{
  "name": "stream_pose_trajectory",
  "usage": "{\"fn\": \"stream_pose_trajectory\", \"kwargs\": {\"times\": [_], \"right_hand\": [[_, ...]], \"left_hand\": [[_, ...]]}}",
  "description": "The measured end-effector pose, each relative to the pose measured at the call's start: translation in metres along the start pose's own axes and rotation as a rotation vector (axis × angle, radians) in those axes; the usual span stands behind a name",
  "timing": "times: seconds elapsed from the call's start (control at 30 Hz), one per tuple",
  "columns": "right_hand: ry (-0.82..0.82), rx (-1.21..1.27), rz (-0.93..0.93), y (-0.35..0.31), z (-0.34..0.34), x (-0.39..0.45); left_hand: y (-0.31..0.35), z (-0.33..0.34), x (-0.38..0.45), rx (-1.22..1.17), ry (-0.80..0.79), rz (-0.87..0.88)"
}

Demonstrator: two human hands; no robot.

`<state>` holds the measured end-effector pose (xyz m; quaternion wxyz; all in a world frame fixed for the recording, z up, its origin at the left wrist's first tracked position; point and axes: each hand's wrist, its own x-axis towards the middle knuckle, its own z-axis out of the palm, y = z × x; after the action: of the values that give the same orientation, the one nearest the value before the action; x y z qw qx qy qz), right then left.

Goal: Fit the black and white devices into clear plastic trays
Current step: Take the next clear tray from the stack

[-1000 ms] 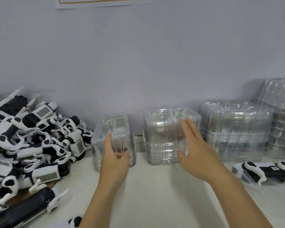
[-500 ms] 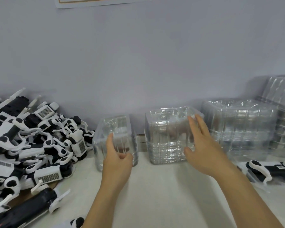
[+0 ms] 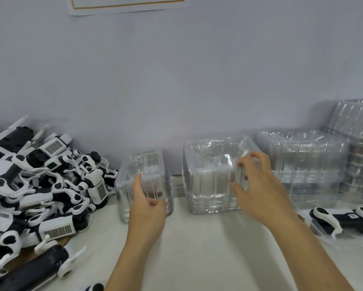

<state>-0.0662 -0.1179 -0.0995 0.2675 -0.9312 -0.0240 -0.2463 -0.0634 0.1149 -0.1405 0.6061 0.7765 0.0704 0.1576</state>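
Observation:
A heap of black and white devices [image 3: 40, 185] covers the left of the table. Two stacks of clear plastic trays stand against the wall. My left hand [image 3: 147, 204] grips the front of the narrow left stack [image 3: 143, 164], thumb on its near face and fingers curled round its right corner. My right hand [image 3: 258, 185] pinches the upper right corner of the wider middle stack [image 3: 210, 175] with curled fingers. One device [image 3: 344, 221] lies in a tray at the right edge.
More clear tray stacks [image 3: 302, 160] stand at the back right, with a taller stack [image 3: 361, 143] at the far right. A large black device [image 3: 29, 269] lies at the front left. The white tabletop [image 3: 197, 248] lies between my arms.
My right hand has shifted right along the middle stack and its fingers have curled from flat onto the top right corner. My left hand keeps its hold on the left stack.

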Motion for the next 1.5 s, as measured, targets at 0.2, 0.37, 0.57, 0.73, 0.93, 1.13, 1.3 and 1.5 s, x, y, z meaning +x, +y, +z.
{"fn": "stream_pose_trajectory", "kwargs": {"times": [0.2,0.37,0.57,0.73,0.93,1.13,1.3,1.5], "right_hand": [[0.107,0.1,-0.011,0.002,-0.002,0.001],[0.175,0.255,0.029,-0.005,0.001,0.0],[0.186,0.378,0.058,-0.019,0.007,-0.002],[0.212,0.44,0.082,-0.027,-0.002,-0.001],[0.19,0.499,0.101,-0.03,-0.011,-0.001],[0.269,0.588,0.144,-0.025,-0.023,0.006],[0.331,0.826,0.168,-0.028,-0.03,0.011],[0.223,1.143,0.253,-0.04,-0.017,0.008]], "left_hand": [[0.0,0.0,0.001,-0.008,-0.004,0.002],[0.0,0.003,0.002,-0.018,-0.002,0.015],[0.007,0.016,-0.012,0.134,-0.17,0.227],[0.008,0.021,-0.013,0.094,-0.168,0.254],[0.009,0.029,-0.019,0.06,-0.097,0.33],[0.024,0.034,-0.027,-0.068,0.072,0.184],[0.042,0.036,-0.033,-0.349,-0.098,0.022],[0.061,0.033,-0.033,-0.587,-0.035,0.083]]}}
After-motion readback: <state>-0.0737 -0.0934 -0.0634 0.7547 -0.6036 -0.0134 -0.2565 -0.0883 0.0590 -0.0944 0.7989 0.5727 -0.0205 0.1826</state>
